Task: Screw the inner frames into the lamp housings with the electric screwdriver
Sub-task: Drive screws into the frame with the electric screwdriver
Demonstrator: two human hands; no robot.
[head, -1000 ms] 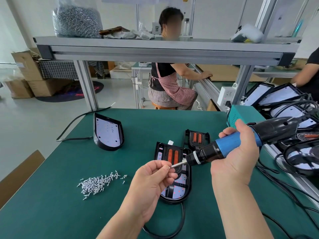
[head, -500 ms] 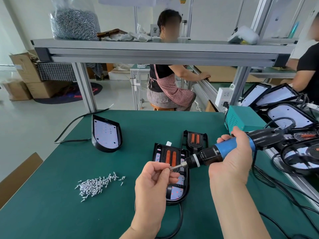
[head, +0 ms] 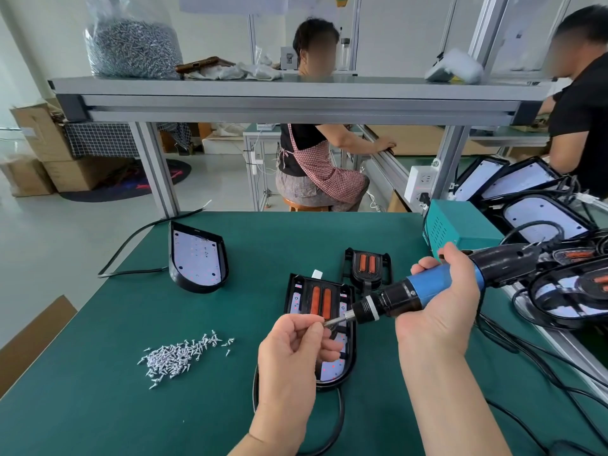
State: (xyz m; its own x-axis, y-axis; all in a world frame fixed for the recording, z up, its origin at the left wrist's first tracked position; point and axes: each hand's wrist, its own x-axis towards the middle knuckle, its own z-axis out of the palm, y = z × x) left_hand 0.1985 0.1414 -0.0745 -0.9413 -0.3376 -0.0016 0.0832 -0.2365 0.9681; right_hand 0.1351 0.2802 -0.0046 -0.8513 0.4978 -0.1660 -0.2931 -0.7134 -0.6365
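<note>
Your left hand (head: 296, 353) pinches the bit (head: 339, 320) of the electric screwdriver (head: 398, 299). Your right hand (head: 441, 311) grips its blue barrel, the tool lying near level, pointing left. Beneath, the lamp housing (head: 351, 353) holding its inner frame (head: 320, 299) runs lengthwise away from you on the counter (head: 98, 406), loose screws (head: 181, 355) left of it.

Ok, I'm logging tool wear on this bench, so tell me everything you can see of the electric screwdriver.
The electric screwdriver has a blue plastic-looking grip, a black rear body with a cable leaving it, a black nose with a pale ring, and a thin metal bit. It is held slightly tilted in the air, bit pointing left and slightly down above the open lamp housing. The right hand grips the blue section; the left hand pinches the bit's tip. Any screw there is hidden.
</note>
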